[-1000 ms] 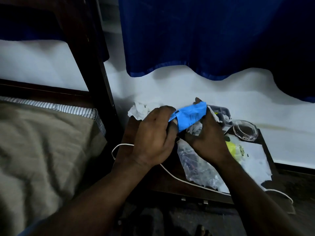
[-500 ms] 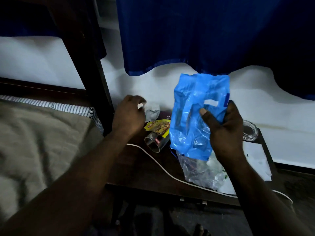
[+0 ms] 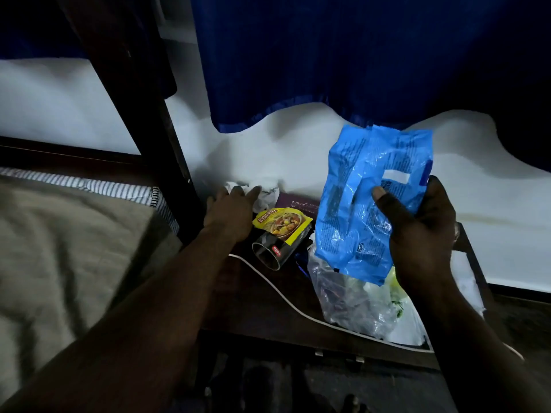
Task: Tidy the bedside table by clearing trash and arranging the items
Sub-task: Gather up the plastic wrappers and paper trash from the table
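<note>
My right hand (image 3: 417,231) holds a crinkled blue plastic wrapper (image 3: 363,201) upright above the dark wooden bedside table (image 3: 256,305). My left hand (image 3: 229,210) reaches to the table's back left corner, fingers spread and touching crumpled white tissue (image 3: 265,195). A yellow spice packet (image 3: 280,222) lies over a tipped dark tumbler (image 3: 271,251). A clear plastic bag (image 3: 351,296) with scraps lies under the blue wrapper. A maroon booklet (image 3: 298,204) lies at the back.
A white cable (image 3: 283,296) runs across the table. The bed with a beige cover (image 3: 59,257) and its dark post (image 3: 143,108) stand on the left. A blue curtain (image 3: 328,55) hangs over the white wall behind. White paper (image 3: 465,281) lies at the table's right.
Both hands had been together on the folded blue wrapper. The right hand lifted it and it opened out; the left hand let go and reached back left to the tissue.
</note>
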